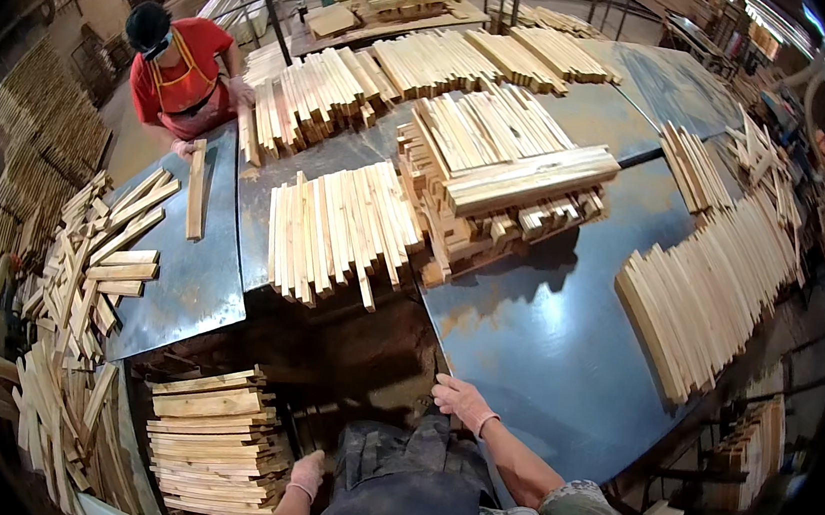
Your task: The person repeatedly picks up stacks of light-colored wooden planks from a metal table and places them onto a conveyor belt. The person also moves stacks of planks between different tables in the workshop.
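Left hand [307,473] — fingers hidden, perhaps curled — beside stacked slats [213,438].

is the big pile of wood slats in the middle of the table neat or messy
Messy. The pile is stacked crisscross, layers lying at different angles, with ends jutting out along its lower edge over the metal table.

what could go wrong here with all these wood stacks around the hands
The tall crisscross stack looks uneven, with a long bundle lying across its top; a knock could tip pieces onto the metal table. The right hand rests on that table's edge beside a dark gap, where fingers might get pinched. The left hand hangs close to the low slat pile, whose rough ends could give splinters.
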Demonstrator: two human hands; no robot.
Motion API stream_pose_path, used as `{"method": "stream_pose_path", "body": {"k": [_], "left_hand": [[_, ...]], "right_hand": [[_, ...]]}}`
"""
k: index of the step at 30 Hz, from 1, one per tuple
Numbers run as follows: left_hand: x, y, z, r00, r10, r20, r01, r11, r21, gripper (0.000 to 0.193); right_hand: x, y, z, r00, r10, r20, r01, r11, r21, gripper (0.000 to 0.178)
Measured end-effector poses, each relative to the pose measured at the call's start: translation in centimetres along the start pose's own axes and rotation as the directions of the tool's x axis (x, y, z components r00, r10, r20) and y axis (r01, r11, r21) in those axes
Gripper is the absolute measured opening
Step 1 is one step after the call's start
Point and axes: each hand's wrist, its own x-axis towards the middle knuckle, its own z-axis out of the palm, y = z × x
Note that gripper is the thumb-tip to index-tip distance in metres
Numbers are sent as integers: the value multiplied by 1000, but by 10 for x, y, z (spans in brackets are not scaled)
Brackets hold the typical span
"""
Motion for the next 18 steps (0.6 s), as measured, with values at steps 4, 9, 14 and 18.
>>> {"method": "stream_pose_path", "body": {"k": [4,9,14,18], "left_hand": [[1,72,22,971,230,67,-217,962,-163,25],[13,160,37,946,320,55,-295,917,-270,16],[78,252,19,833,544,-97,-553,819,-153,46],[74,370,22,697,702,-144,-716,694,-82,63]], "right_hand": [[60,-67,32,987,-159,-4,155,969,-193,78],[147,-137,58,925,-370,-91,286,832,-476,99],[208,-214,78,878,-359,-316,99,783,-614,105],[275,-229,72,777,-338,-531,-142,727,-671,106]]}}
